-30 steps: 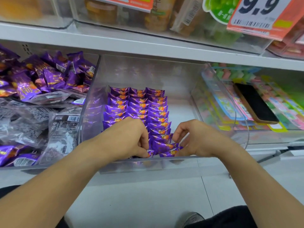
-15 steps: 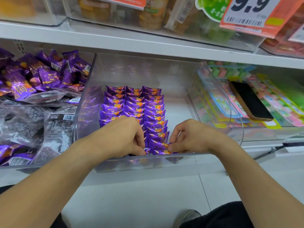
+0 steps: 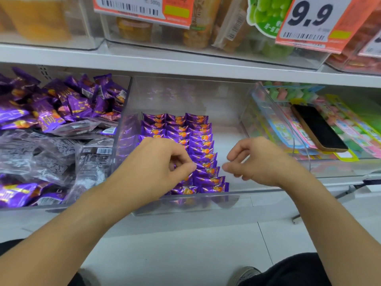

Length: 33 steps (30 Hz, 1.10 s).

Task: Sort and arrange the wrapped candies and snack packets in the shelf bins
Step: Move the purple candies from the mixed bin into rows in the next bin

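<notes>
Small purple wrapped candies (image 3: 203, 144) lie in three neat rows in the left part of a clear middle bin (image 3: 185, 203). My left hand (image 3: 154, 168) rests over the near end of the left and middle rows, with thumb and curled fingers pinching at a candy there. My right hand (image 3: 255, 159) hovers just right of the rows above the bare bin floor, with fingers loosely curled and nothing in them. Which candy the left fingers hold is hidden under the hand.
The left bin holds a loose pile of larger purple packets (image 3: 61, 104) and dark see-through packets (image 3: 51, 153). A black phone (image 3: 318, 126) lies on colourful candy strips (image 3: 354, 131) in the right bin. The upper shelf edge (image 3: 185, 65) and a price tag (image 3: 309, 19) hang above.
My right hand has let go of the near candies in the right row and drawn back to the right. My left hand stays on the rows.
</notes>
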{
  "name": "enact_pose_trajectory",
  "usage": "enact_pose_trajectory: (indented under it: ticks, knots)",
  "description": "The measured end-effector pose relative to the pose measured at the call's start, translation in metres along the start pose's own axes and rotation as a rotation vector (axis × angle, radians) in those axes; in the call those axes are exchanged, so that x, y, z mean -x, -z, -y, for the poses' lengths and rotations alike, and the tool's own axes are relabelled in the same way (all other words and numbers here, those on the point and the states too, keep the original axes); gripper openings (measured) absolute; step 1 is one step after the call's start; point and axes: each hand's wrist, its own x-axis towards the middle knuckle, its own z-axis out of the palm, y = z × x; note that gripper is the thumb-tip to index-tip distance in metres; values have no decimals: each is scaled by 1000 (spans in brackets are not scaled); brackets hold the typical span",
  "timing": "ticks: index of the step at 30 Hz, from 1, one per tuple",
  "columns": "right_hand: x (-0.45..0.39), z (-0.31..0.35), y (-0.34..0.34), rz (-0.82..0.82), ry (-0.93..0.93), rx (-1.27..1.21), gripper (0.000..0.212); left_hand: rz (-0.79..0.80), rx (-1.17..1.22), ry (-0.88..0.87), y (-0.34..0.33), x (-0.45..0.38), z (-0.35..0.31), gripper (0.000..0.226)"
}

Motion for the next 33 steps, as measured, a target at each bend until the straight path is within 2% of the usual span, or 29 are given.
enact_pose_trajectory:
  ticks: [2, 4, 8, 12, 17, 22, 25, 27, 33]
  knots:
    - [8, 15, -6, -167, 180, -76, 16, -126, 64, -43, 18, 12, -3, 15]
    - [22, 38, -22, -256, 365, -242, 15, -219, 107, -59, 39, 26, 0, 17]
    - [47, 86, -66, -224, 709, -351, 14, -346, 41, 2, 85, 49, 31, 15]
    - [39, 135, -97, -181, 881, -180, 13, -327, -146, 169, 118, 64, 89, 6]
    - [-17, 203, -118, -215, 791, 43, 21, -405, -308, 266, 140, 43, 161, 39]
    - [-83, 248, -131, -231, 612, 329, 47, -273, -428, 298, 131, 23, 187, 64]
    - [-101, 260, -131, -235, 566, 455, 66, -316, -414, 346, 132, 16, 189, 64]
    - [-106, 263, -131, -239, 549, 526, 70, -351, -421, 375, 134, 15, 189, 62]
    - [-124, 252, -143, -301, 553, 555, 51, -520, -102, 292, 141, 34, 184, 32]
